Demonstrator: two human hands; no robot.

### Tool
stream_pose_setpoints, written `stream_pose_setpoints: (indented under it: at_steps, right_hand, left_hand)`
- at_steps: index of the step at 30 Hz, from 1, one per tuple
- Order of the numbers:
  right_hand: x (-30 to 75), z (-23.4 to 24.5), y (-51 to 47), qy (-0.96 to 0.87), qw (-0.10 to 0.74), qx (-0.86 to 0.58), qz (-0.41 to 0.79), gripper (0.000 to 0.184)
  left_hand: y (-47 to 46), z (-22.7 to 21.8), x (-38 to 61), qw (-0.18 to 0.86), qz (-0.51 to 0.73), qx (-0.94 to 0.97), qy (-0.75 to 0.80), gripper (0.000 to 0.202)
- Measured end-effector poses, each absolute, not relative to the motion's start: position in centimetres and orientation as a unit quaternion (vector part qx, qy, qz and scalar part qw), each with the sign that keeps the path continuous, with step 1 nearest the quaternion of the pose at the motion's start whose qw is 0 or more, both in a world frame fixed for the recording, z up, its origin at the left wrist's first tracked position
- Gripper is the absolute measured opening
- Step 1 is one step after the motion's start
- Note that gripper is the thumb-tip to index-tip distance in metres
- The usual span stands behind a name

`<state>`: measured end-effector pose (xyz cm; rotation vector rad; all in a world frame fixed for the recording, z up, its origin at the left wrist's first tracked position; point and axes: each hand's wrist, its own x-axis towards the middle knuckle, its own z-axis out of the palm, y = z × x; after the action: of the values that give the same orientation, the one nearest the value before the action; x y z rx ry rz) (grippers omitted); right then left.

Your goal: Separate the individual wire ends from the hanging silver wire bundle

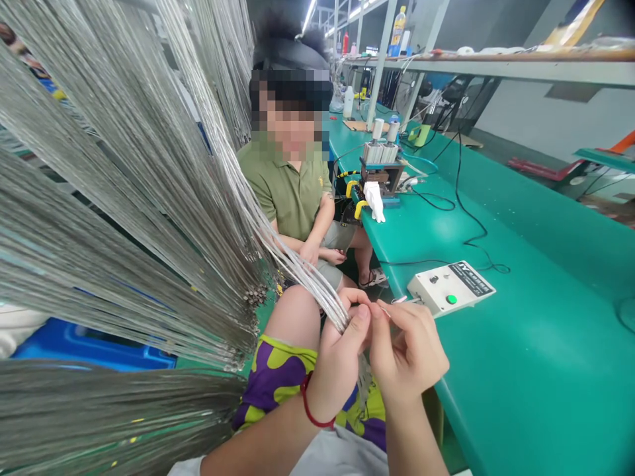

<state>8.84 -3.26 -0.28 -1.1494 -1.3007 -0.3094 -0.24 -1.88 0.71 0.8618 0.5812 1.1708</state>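
Observation:
A bundle of thin silvery cables (302, 268) runs down from the upper left into my left hand (344, 340), which is closed around it near the cable ends. Loose ends (364, 383) hang below that hand, over my lap. My right hand (409, 344) meets the left at the fingertips, thumb and forefinger pinched together. A fine, pale strand seems to lie between the pinching fingers, too small to make out clearly. Both hands are above my lap, beside the green table's near edge.
Thick curtains of hanging cables (149, 165) fill the left side. A person in a green shirt (297, 192) sits opposite. On the green table (536, 357) are a white control box (451, 287) with a green button and a small press (381, 165) with trailing wires.

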Motion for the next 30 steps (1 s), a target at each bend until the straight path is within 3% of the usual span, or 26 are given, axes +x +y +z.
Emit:
stream_pose_setpoints:
  at_steps: [7,9,12,14,16,18,20,22,23,24,26,28,30]
  right_hand:
    - [9.9,-1.0,-3.4,-0.618,0.604,-0.449,-0.229,0.032]
    - [10.0,-1.0,-3.2,-0.61,0.622,-0.447,-0.204,0.027]
    - [9.4,-0.2,-2.4,-0.512,0.716,-0.472,0.051,0.009]
    - [9.0,0.4,-1.8,-0.414,0.736,-0.456,0.281,0.024]
    - [8.9,0.8,-1.6,-0.377,0.72,-0.439,0.384,0.03]
    - [9.4,0.8,-1.8,-0.424,0.728,-0.462,0.279,0.024]
    - [10.0,0.6,-2.4,-0.514,0.714,-0.476,0.021,0.01]
    - [10.4,0.4,-2.8,-0.572,0.66,-0.446,-0.195,0.02]
    - [10.4,0.5,-2.9,-0.581,0.647,-0.435,-0.235,0.025]
    - [10.3,0.7,-2.8,-0.575,0.657,-0.434,-0.226,0.024]
    - [9.9,1.5,-2.5,-0.524,0.717,-0.449,-0.091,0.013]
    - [10.0,2.5,-1.9,-0.44,0.776,-0.442,0.094,0.017]
    - [10.9,3.5,-1.3,-0.368,0.822,-0.404,0.162,0.019]
  left_hand:
    - [-2.0,0.5,-0.3,0.695,0.513,0.42,0.279,0.029]
    - [-2.1,0.6,-0.3,0.678,0.504,0.453,0.285,0.031]
    - [-2.2,0.6,0.0,0.604,0.52,0.519,0.31,0.032]
    - [-2.2,0.6,0.2,0.563,0.538,0.538,0.322,0.033]
    - [-2.2,0.6,0.3,0.56,0.541,0.537,0.326,0.032]
    - [-2.4,0.8,0.3,0.57,0.532,0.532,0.329,0.031]
    - [-2.7,1.1,0.3,0.566,0.525,0.542,0.331,0.03]
    - [-3.1,1.3,0.4,0.554,0.525,0.558,0.326,0.031]
    - [-3.3,1.3,0.4,0.551,0.524,0.565,0.321,0.032]
    - [-3.5,1.1,0.4,0.553,0.523,0.567,0.316,0.032]
    - [-3.8,0.5,0.5,0.565,0.516,0.563,0.314,0.033]
    - [-3.9,-0.5,0.6,0.583,0.512,0.542,0.322,0.036]
    - [-3.8,-1.4,0.7,0.606,0.517,0.504,0.334,0.038]
